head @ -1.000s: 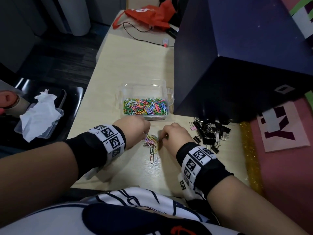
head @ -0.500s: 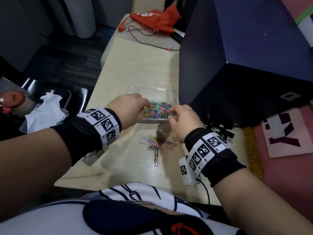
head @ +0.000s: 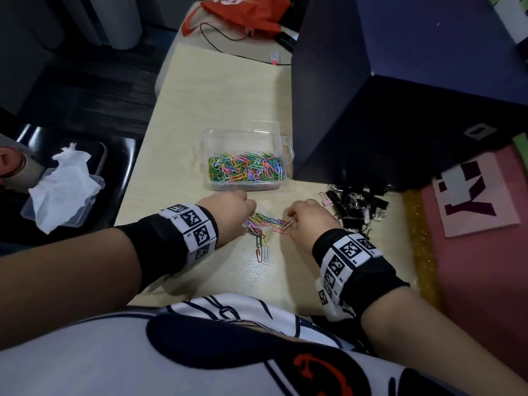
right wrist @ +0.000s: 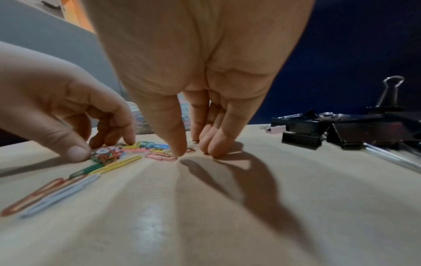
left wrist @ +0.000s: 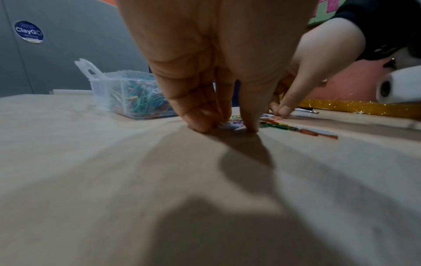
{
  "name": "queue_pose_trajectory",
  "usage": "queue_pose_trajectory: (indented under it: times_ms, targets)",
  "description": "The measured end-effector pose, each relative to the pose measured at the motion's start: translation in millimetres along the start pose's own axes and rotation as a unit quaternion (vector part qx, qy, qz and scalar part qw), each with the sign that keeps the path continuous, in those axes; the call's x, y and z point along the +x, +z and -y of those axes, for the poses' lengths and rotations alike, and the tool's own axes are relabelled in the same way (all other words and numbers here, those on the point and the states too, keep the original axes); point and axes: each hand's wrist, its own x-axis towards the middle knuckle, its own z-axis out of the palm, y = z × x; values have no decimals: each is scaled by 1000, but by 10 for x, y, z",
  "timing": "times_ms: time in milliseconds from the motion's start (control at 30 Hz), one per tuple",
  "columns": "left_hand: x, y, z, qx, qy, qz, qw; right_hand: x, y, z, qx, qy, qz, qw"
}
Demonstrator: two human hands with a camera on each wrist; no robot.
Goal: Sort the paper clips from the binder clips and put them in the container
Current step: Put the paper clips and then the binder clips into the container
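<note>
A clear plastic container (head: pixel 286 144) holds a heap of coloured paper clips (head: pixel 245 166) at mid-table. Nearer me, loose paper clips (head: pixel 264 228) lie scattered between my hands. My left hand (head: pixel 248 221) stands fingertips-down on their left side, thumb and fingers closing round a small bunch (left wrist: pixel 230 124). My right hand (head: pixel 288 221) is fingertips-down on the right side, and in the right wrist view its thumb and fingers (right wrist: pixel 193 151) pinch at one clip lying on the table. Black binder clips (head: pixel 355 204) are piled to the right of my right hand.
A large dark blue box (head: pixel 400 95) stands right behind the container and the binder clips. A red bag (head: pixel 243 10) and a cable lie at the table's far end. A tray with tissue (head: pixel 63 187) sits on a black chair to the left.
Half a second ago both hands were up at the container; they have come back toward me and lowered onto the loose paper clips on the table.
</note>
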Motion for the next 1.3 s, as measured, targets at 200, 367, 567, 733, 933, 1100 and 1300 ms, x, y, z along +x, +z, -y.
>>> queue_pose_trajectory:
  times_ms: [200, 367, 567, 733, 933, 1100, 1300]
  targets:
    - [-25, 69, -30, 9, -5, -9, 1000, -93, 96, 223, 11, -83, 10, 996]
    - [-27, 67, 16, 13, -29, -8, 999, -109, 232, 379, -28, -123, 24, 992]
    - [-51, 68, 119, -12, -66, 5, 998, -61, 193, 336, -14, -108, -2, 994]
    - [-62, 59, 152, -21, -52, 14, 998, 35, 61, 301, 13, -66, -7, 998]
    - [-106, -147, 201, -93, -45, -28, 994, 192, -249, 367, 94, -59, -85, 990]
    - [-63, -539, 290, -142, -59, -144, 978, 370, -459, 526, 181, -65, -200, 961]
    - [73, -710, 434, -131, -88, -195, 968, 415, -555, 535, 160, -41, -136, 977]
